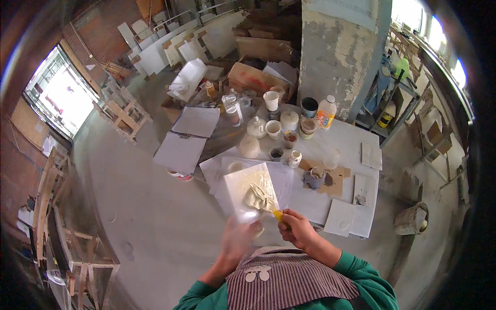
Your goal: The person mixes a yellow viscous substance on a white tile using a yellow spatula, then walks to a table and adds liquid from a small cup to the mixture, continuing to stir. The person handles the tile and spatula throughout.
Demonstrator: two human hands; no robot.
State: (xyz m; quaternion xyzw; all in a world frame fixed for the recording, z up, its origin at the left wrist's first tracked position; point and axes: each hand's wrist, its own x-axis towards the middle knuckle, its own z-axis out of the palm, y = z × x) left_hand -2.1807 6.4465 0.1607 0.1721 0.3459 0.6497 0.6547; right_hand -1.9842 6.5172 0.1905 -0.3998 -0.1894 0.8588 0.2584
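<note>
My left hand (237, 239), smeared by motion, grips the near edge of a white square board (238, 182), which is tilted in front of me. Cream-coloured paste (257, 197) is heaped on the board, with a thinner wet layer spread toward its far side. My right hand (298, 228) is closed round the yellow handle (278, 215) of a putty knife. Its blade is buried in or covered by the paste, so I cannot see its shape. Beneath the board lie white sheets (283, 181) on the table.
The white table (336, 142) bears several cups and jars, an orange-labelled bottle (326, 112) and stained cardboard (336, 182). White tiles (339, 217) lie along its right edge. Behind it rises a peeling pillar (333, 57). A bucket (411, 219) stands right, wooden frames (124, 114) left.
</note>
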